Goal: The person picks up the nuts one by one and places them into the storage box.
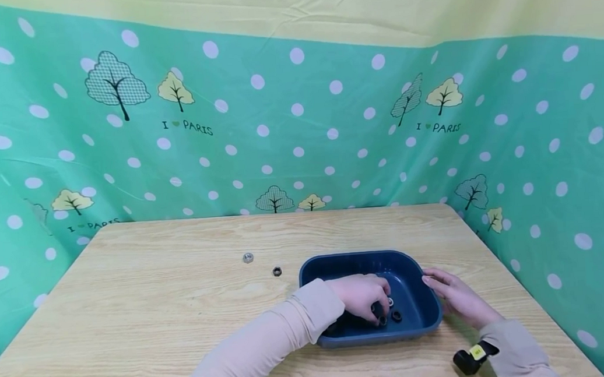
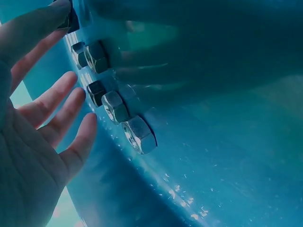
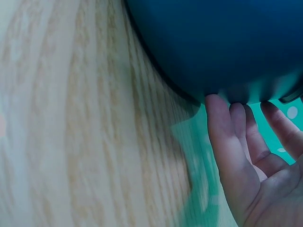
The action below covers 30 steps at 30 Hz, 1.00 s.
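Note:
A dark blue plastic bin (image 1: 416, 315) sits on the table, with several hex nuts inside. My left hand (image 1: 364, 296) reaches down into it. In the left wrist view, its thumb and forefinger pinch a dark nut (image 2: 72, 21), partly covered by the thumb, while the other fingers spread loosely. Beside those fingers lie a silver nut (image 2: 138, 135), a smaller silver nut (image 2: 115, 108) and a black nut (image 2: 95, 92) along the bin's wall. My right hand (image 1: 459, 297) rests its extended fingertips against the outside of the bin's right wall (image 3: 227, 52).
Left of the bin, a silver nut (image 1: 248, 257) and a black nut (image 1: 277, 271) lie on the wooden table (image 1: 158, 315). A patterned green curtain (image 1: 298, 130) hangs behind and along the sides. A black strap device (image 1: 470, 361) is on the right wrist.

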Motion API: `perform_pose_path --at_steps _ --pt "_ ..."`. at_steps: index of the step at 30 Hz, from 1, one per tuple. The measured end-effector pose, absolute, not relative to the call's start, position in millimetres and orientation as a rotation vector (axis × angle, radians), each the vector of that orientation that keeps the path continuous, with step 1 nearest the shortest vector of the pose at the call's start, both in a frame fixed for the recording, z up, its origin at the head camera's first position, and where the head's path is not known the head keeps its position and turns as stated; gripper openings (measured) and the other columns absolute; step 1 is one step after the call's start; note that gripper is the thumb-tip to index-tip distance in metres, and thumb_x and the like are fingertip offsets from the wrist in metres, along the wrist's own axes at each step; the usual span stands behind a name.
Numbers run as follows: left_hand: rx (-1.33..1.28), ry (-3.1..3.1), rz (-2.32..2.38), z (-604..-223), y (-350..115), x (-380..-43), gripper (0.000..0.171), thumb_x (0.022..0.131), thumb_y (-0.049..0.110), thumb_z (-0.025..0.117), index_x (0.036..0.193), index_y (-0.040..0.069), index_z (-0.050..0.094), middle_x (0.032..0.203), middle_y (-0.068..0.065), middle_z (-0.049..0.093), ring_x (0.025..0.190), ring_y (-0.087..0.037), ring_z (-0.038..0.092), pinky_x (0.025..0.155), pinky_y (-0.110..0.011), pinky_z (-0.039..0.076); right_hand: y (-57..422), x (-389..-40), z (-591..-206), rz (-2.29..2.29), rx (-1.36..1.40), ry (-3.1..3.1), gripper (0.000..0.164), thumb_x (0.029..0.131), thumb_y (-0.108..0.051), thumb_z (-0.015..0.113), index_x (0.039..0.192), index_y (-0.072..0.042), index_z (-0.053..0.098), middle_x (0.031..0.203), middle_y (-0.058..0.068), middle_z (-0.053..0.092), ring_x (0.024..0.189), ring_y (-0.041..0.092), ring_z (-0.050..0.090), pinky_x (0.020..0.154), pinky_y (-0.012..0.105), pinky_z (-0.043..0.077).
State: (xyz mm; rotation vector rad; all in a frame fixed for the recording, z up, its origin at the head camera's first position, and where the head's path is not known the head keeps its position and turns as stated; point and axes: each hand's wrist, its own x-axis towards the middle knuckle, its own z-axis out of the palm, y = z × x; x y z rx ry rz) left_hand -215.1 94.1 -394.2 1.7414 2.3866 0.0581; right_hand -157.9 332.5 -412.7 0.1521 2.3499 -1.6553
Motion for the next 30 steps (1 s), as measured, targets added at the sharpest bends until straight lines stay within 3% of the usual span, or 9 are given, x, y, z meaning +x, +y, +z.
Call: perform_pose_path --at_steps 7,15,30 --pt "1.745 2.386 0.018 -397.9 94.8 -215.8 0.016 0.081 0.034 0.074 0.097 0.030 0.074 0.128 0.004 0.052 0.116 -0.009 0.045 0.095 -0.018 0.039 333.1 -158.7 -412.4 -1.640 0.150 2.355 0.059 0.101 -0.033 0.043 0.141 0.008 0.028 0.136 0.029 0.042 0.107 0.021 0.059 0.079 0.044 0.055" --pt "1.727 2.395 0.009 -396.9 95.0 -215.3 0.015 0.081 0.035 0.074 0.095 0.030 0.074 0.130 0.004 0.051 0.117 -0.010 0.043 0.095 -0.021 0.040 333.1 -158.0 -411.8 -1.676 0.137 2.331 0.057 0.100 -0.029 0.045 0.140 0.008 0.028 0.130 0.023 0.049 0.100 0.016 0.061 0.078 0.042 0.055" --pt "1.707 2.397 0.023 -395.7 94.8 -212.9 0.013 0.082 0.034 0.074 0.094 0.030 0.074 0.131 0.004 0.051 0.118 -0.010 0.043 0.096 -0.024 0.040 331.8 -157.4 -412.5 -1.662 0.150 2.356 0.057 0.100 -0.030 0.045 0.140 0.008 0.029 0.138 0.030 0.038 0.113 0.026 0.056 0.080 0.043 0.055"
